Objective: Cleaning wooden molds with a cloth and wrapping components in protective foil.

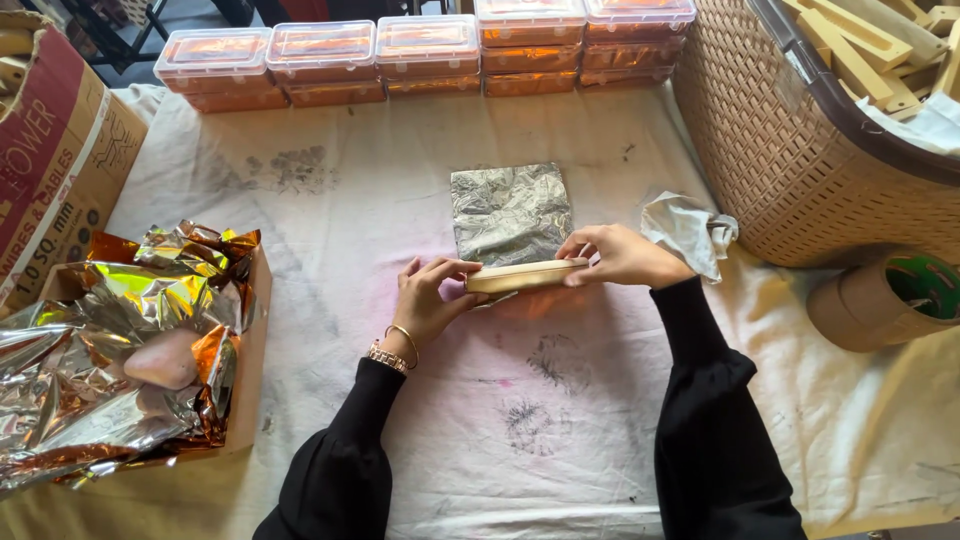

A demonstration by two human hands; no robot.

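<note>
Both black sleeves (700, 430) enter from the near edge. Left of the grip sits a cardboard box (250, 350) of crumpled metallic foil (130, 330). At centre, the left hand (428, 300) pinches one end of a flat wooden block (525, 275), thumb on top, and the right hand (620, 255) pinches the opposite end, apparently to steady it squarely on the near edge of a silver foil sheet (510, 212). Right of the grip lie a crumpled cloth (690, 230), a woven basket (790, 150) and a tape roll (880, 300).
</note>
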